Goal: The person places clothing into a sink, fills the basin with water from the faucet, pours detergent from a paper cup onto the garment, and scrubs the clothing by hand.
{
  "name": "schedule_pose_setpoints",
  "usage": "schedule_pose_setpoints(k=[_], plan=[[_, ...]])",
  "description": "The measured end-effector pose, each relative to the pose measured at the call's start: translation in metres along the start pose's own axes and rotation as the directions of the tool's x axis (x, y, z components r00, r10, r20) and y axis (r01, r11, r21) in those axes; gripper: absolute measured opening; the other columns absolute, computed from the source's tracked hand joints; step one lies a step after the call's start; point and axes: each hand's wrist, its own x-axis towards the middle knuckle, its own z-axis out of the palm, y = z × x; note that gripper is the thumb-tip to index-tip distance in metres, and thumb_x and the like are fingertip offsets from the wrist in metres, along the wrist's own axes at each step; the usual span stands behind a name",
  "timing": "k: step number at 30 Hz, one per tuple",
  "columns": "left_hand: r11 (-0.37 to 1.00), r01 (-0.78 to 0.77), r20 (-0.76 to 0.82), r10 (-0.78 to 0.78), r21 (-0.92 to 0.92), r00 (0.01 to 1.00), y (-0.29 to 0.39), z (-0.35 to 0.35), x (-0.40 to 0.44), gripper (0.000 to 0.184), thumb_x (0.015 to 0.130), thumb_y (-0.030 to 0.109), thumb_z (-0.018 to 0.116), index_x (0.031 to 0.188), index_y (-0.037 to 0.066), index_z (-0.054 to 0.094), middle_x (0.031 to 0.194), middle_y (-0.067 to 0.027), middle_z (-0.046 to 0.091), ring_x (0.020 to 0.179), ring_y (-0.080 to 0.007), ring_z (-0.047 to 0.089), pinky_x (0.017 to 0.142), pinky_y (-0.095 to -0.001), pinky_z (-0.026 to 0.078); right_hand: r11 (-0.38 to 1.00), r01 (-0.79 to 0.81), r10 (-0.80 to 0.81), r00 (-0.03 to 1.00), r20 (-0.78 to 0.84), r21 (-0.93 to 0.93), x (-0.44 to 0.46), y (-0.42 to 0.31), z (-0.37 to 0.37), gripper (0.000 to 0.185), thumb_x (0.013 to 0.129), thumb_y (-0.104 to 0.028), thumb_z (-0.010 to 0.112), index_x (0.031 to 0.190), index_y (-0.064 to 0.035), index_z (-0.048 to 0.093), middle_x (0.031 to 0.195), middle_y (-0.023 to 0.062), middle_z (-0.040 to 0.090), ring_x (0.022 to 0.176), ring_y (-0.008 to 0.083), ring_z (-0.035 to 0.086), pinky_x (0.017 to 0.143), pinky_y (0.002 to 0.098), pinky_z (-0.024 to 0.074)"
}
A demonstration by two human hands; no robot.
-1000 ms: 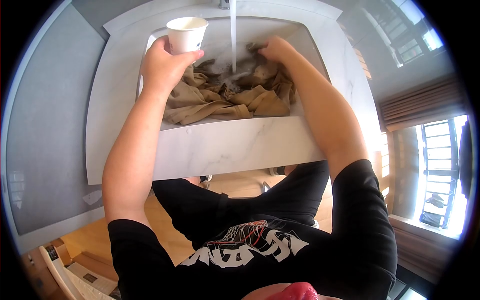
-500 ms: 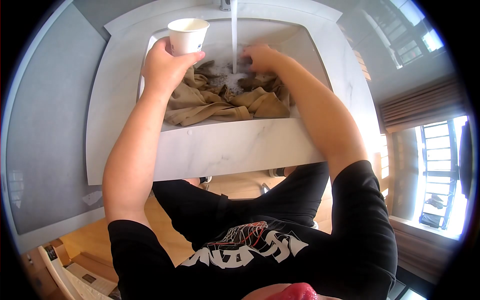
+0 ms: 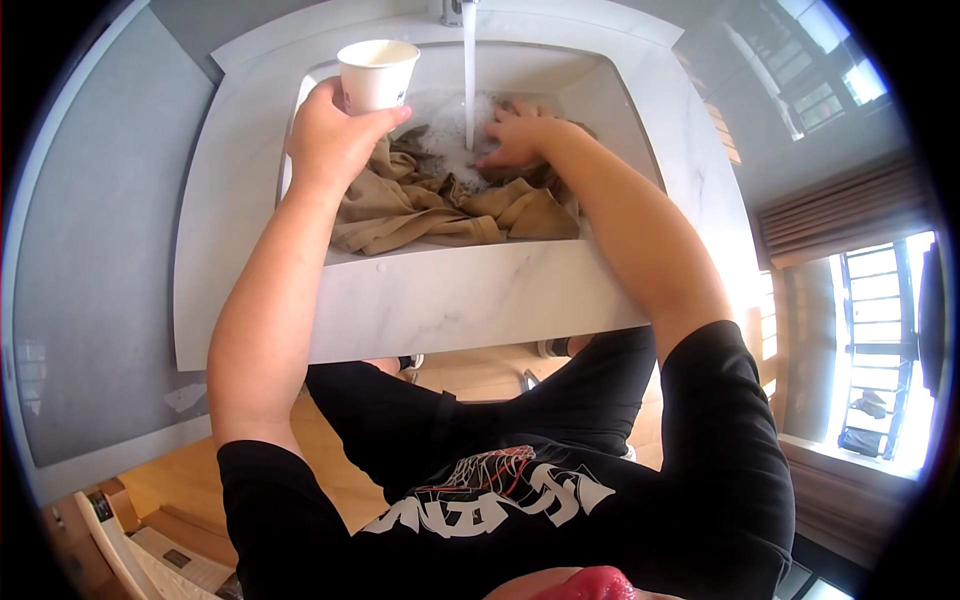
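Note:
A white paper cup (image 3: 376, 82) is upright in my left hand (image 3: 332, 135), whose fingers and thumb wrap round it above the sink's left side. My right hand (image 3: 520, 137) rests on wet cloth in the sink, palm down with its fingers spread, just right of the water stream (image 3: 469, 80). The brown cloth (image 3: 430, 210) lies crumpled across the front of the sink (image 3: 590, 70). Foamy water (image 3: 447, 125) surrounds the spot where the stream lands. Part of the cloth is hidden under my right hand.
The faucet (image 3: 452, 12) stands at the sink's back edge. A marbled white counter (image 3: 460, 300) surrounds the sink, its front edge close to my body. A grey panel (image 3: 100, 250) is on the left. At the right are a brown curtain (image 3: 845, 205) and a bright window (image 3: 880, 340).
My right hand has moved left from the sink's right side towards the stream, and its fingers have spread on the cloth. My left hand still holds the cup in nearly the same place.

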Motion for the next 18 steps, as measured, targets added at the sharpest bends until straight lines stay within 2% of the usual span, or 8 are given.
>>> schedule_pose_setpoints(k=[1,13,18], plan=[[1.0,0.006,0.002,-0.007,0.007,1.0,-0.0008,-0.0003,0.0006,0.066,0.064,0.036,0.085,0.114,0.0,0.062,0.107,-0.0102,0.07,0.099,-0.0209,0.066,0.092,-0.033,0.048,1.0,0.0,-0.001,1.0,0.003,0.005,0.0008,0.0003,0.0001,0.078,0.083,-0.071,0.053,0.145,-0.0234,0.044,0.162,0.0122,0.017,0.147,0.0408,0.013,0.116,0.0595,0.0125],[1.0,0.02,0.007,-0.02,-0.006,1.0,0.0054,-0.0016,-0.0021,0.067,0.064,0.035,0.085,0.115,-0.001,0.061,0.109,-0.0111,0.07,0.1,-0.0217,0.065,0.096,-0.0342,0.045,0.999,-0.008,0.008,1.0,-0.007,0.037,-0.0019,-0.0011,-0.0013,0.07,0.082,-0.066,0.057,0.14,-0.0294,0.049,0.161,0.0123,0.019,0.148,0.0404,0.011,0.117,0.0605,0.0094],[0.999,0.026,-0.001,-0.026,0.021,1.0,0.0041,-0.0012,-0.0012,0.067,0.064,0.035,0.085,0.116,0.0,0.061,0.11,-0.011,0.069,0.102,-0.0214,0.065,0.098,-0.0348,0.043,1.0,-0.005,0.005,1.0,0.015,0.03,0.003,0.0007,-0.0009,0.063,0.083,-0.063,0.059,0.139,-0.0334,0.052,0.161,0.0115,0.02,0.148,0.0406,0.012,0.116,0.0624,0.013]])
